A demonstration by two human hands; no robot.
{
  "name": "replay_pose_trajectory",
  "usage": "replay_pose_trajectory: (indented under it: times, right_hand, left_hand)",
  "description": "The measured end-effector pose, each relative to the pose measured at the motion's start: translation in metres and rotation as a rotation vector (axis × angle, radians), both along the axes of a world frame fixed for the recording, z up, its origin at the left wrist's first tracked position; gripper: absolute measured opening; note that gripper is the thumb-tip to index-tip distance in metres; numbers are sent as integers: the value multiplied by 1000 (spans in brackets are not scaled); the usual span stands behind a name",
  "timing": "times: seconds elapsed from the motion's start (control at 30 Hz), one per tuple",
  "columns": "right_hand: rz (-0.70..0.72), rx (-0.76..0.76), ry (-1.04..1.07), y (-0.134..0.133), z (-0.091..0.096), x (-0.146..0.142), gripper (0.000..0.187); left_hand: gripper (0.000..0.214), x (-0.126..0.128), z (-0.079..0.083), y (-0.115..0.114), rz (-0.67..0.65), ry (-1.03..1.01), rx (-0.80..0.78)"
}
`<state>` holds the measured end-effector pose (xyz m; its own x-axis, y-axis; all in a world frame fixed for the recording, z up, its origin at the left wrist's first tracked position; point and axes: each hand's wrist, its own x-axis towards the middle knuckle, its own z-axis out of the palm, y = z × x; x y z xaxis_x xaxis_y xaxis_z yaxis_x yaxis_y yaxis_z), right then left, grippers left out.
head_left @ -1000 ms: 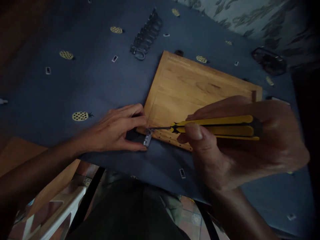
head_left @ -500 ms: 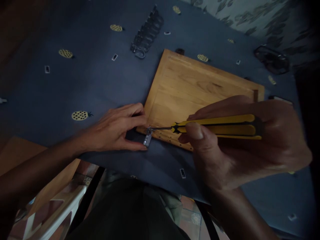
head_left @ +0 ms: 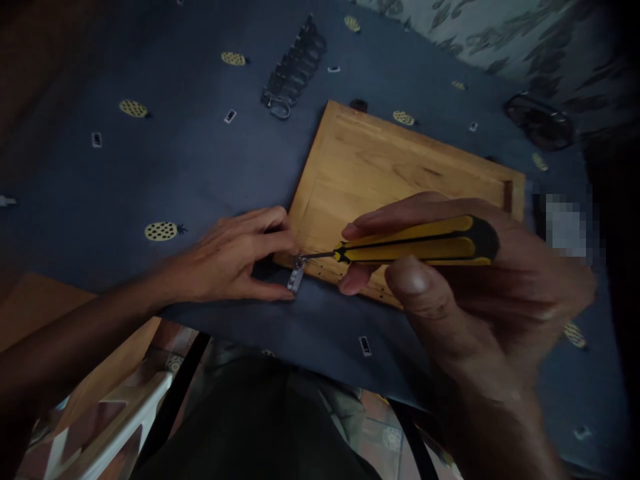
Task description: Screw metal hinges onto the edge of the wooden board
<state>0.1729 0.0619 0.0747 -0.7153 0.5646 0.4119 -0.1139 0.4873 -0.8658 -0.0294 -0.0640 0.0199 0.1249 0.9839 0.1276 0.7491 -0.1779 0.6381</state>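
A wooden board (head_left: 370,167) with a raised border lies on the blue cloth, small dark holes along its near edge. At its near left corner sits a small shiny metal fitting (head_left: 295,277). My left hand (head_left: 237,257) pinches this fitting between thumb and fingers, steadying it against the board's edge. In my right hand (head_left: 475,287) is a screwdriver (head_left: 420,245) with a yellow and black handle, lying nearly level. Its tip meets the upper end of the fitting. The fingers hold the handle from the far side, and the thumb lies along its near side.
A row of dark ring-like clips (head_left: 295,63) lies beyond the board. Dark-framed glasses (head_left: 540,120) rest at the far right. The table has a blue cloth (head_left: 200,167) printed with pineapples. A white chair (head_left: 120,427) stands below the table at left.
My right hand has turned and shifted slightly left on the screwdriver, its thumb sliding down off the handle's top. The handle tilts a little more. My left hand stays put on the fitting.
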Motion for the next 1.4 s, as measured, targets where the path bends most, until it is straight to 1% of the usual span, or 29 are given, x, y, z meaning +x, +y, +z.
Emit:
replay_pose_trajectory:
  times: [0.1,0.2,0.27,0.33,0.43,0.5,0.6,0.67,0.87,0.97,1.03,1.23,1.4]
  right_hand:
    - [-10,5,104,0,-4,-1,25]
    - [2,90,92,5,-8,-2,29]
    - [38,166,102,9,-10,-3,30]
    - [51,233,123,11,-9,-5,26]
    - [-11,289,98,10,-8,-8,15]
    - [-47,302,96,8,-8,-10,15]
    - [-73,308,107,7,-9,-12,22]
    - [-94,289,76,7,-10,-12,24]
    - [-92,233,83,8,-11,-11,30]
    - [-123,216,42,7,-11,-11,29]
    - [-131,223,54,7,-12,-13,28]
    - [-109,245,108,6,-14,-15,28]
    - [-114,254,106,7,-14,-15,29]
  left_hand:
    - [31,-1,-1,0,-1,-8,3]
    - [29,0,-1,0,2,-16,-13]
    - [30,0,-1,-1,5,-18,-6]
    - [30,0,-2,-1,5,-17,14]
    - [29,0,-2,-1,6,-6,28]
    - [28,0,-3,0,11,-3,30]
    - [28,1,-3,0,17,-6,19]
    - [28,0,-3,0,20,-3,18]
    - [28,-1,-1,-1,18,-2,7]
    - [28,-1,-2,-1,16,-28,6]
    - [28,-1,-3,-1,13,-43,12]
    - [27,0,-5,-1,8,-46,81]
    - [27,0,-6,0,2,-51,92]
